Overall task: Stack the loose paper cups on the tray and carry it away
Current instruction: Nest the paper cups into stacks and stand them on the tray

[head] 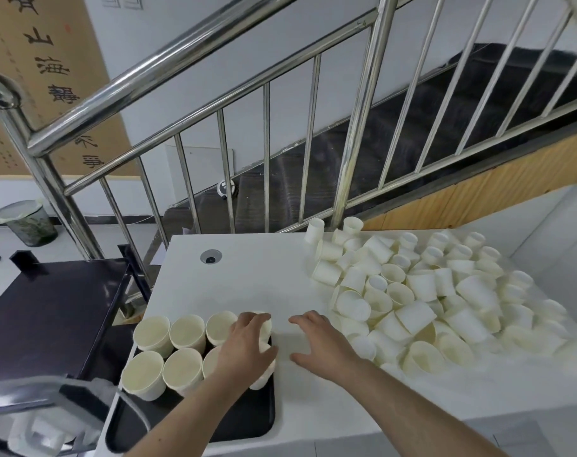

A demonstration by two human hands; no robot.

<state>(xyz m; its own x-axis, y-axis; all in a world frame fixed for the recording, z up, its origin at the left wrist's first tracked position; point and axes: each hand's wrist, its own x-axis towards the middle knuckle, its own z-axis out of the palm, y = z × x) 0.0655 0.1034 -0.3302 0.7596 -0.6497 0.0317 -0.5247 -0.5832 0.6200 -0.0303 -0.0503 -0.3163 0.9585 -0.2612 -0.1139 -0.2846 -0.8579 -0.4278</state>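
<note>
On black tray (214, 423), upright empty cups (152, 334), left hand (247, 347) gripping one, right hand (320, 341) spread flat.

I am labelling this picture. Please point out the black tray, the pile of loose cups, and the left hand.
black tray (195, 423), head view, bare bottom.
pile of loose cups (415, 316), head view, one cup's side.
left hand (247, 344), head view, back of hand.
</note>
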